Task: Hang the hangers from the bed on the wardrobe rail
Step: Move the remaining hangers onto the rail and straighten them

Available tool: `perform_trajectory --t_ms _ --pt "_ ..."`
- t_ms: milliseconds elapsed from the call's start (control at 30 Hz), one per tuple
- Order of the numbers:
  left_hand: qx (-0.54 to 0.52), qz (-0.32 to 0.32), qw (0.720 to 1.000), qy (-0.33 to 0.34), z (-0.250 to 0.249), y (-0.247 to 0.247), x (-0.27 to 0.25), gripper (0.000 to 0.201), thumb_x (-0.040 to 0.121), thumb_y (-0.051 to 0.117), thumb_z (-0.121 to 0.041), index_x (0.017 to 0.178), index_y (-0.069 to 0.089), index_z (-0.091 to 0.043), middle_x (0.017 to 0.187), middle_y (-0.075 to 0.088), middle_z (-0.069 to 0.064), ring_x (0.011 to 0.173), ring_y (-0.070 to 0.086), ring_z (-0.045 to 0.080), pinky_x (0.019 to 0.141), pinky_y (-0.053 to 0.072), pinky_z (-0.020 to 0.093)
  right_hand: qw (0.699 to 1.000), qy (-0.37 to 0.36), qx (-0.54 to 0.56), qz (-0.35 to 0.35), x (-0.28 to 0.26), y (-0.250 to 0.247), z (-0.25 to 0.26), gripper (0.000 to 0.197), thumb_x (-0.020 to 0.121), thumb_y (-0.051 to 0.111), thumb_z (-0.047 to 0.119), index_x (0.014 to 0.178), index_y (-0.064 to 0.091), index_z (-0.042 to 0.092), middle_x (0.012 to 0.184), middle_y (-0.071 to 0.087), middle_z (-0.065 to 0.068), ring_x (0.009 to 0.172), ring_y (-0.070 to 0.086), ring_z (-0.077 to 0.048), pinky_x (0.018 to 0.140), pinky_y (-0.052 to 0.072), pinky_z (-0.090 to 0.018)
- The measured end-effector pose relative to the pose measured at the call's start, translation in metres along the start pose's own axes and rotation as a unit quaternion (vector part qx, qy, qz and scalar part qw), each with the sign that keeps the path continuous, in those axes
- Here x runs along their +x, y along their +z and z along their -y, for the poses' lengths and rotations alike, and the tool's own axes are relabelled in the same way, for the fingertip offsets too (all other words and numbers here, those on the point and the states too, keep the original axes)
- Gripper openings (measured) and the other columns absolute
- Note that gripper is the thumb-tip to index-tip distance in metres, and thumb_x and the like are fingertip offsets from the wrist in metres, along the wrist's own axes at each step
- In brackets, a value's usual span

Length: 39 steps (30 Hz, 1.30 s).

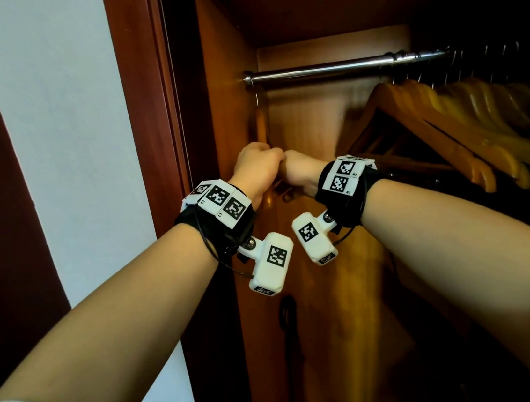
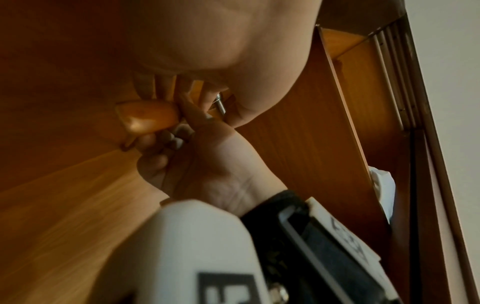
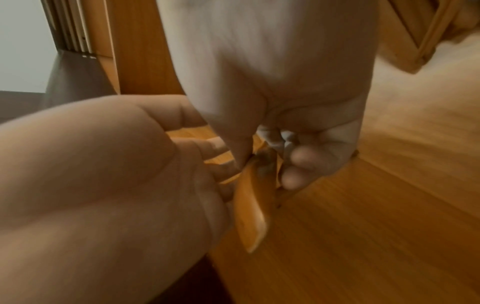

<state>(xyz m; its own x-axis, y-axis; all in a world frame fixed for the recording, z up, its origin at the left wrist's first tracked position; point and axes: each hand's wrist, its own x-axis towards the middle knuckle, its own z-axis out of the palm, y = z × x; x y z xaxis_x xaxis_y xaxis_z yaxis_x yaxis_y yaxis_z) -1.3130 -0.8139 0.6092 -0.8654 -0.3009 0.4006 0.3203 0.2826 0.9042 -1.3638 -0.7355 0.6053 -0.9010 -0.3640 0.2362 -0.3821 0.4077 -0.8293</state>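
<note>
A wooden hanger (image 1: 261, 124) hangs edge-on by the wardrobe's left wall, its thin wire hook up at the left end of the metal rail (image 1: 340, 66). My left hand (image 1: 254, 168) and right hand (image 1: 300, 169) meet just below it, knuckles touching. Both have their fingers curled round the hanger's wood. In the left wrist view the hanger's rounded end (image 2: 148, 117) sticks out between the left hand (image 2: 207, 41) and the right hand (image 2: 207, 164). In the right wrist view the hanger's arm (image 3: 250, 205) juts down between the right hand (image 3: 285, 72) and the left hand (image 3: 103, 164).
Several wooden hangers (image 1: 447, 118) hang bunched on the rail's right half. A bare stretch of rail lies between them and the left hanger. The wardrobe's side wall (image 1: 228, 105) is close on the left, with the dark door frame (image 1: 144, 98) beyond it.
</note>
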Motion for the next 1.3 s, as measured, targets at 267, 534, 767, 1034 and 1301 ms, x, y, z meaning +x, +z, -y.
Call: perform_trajectory --t_ms 267,534,767,1034,1301 --pt "0.051 -0.013 0.998 0.017 0.019 0.012 0.008 0.038 0.056 0.055 -0.036 0.085 0.068 -0.015 0.092 0.068 0.02 0.094 0.064 0.046 0.081 0.054 0.056 0.999 -0.018 0.002 0.044 -0.032 -0.022 -0.007 0.03 0.097 0.035 0.0 0.111 0.061 -0.001 0.09 0.067 -0.02 0.06 0.064 -0.023 0.05 0.051 -0.031" --pt "0.22 -0.026 0.972 0.081 -0.011 0.034 -0.03 0.038 0.085 0.056 -0.028 0.122 0.063 -0.023 0.139 0.049 0.006 0.133 0.036 0.029 0.112 0.03 0.036 0.987 -0.04 -0.157 -0.027 -0.061 -0.067 -0.013 0.012 0.093 0.054 0.007 0.089 0.063 0.013 0.084 0.063 -0.009 0.071 0.065 -0.023 0.053 0.055 -0.034" --pt "0.143 0.05 0.985 0.082 -0.023 0.077 -0.036 0.024 0.077 0.054 -0.026 0.097 0.067 -0.029 0.119 0.063 0.005 0.114 0.054 0.031 0.102 0.045 0.041 0.925 -0.048 -0.338 -0.169 -0.086 -0.119 -0.015 0.021 0.083 0.061 0.015 0.101 0.072 0.014 0.1 0.07 -0.007 0.091 0.065 -0.023 0.076 0.053 -0.031" --pt "-0.016 0.163 0.986 0.031 -0.025 0.124 -0.049 0.025 0.089 0.054 -0.006 0.108 0.068 -0.014 0.109 0.062 0.001 0.103 0.054 0.017 0.084 0.04 0.025 0.843 0.016 -0.482 -0.236 -0.119 -0.159 -0.025 0.038 0.086 0.063 0.022 0.124 0.061 0.021 0.124 0.057 -0.008 0.115 0.055 -0.029 0.092 0.052 -0.041" --pt "-0.068 0.267 0.961 -0.036 -0.022 0.149 -0.059 0.038 0.095 0.049 -0.009 0.131 0.057 -0.019 0.119 0.056 0.003 0.115 0.054 0.021 0.094 0.049 0.042 0.812 0.079 -0.535 -0.221 -0.132 -0.174 -0.046 0.047 0.084 0.07 0.032 0.127 0.052 0.021 0.127 0.047 -0.011 0.119 0.049 -0.033 0.091 0.047 -0.042"
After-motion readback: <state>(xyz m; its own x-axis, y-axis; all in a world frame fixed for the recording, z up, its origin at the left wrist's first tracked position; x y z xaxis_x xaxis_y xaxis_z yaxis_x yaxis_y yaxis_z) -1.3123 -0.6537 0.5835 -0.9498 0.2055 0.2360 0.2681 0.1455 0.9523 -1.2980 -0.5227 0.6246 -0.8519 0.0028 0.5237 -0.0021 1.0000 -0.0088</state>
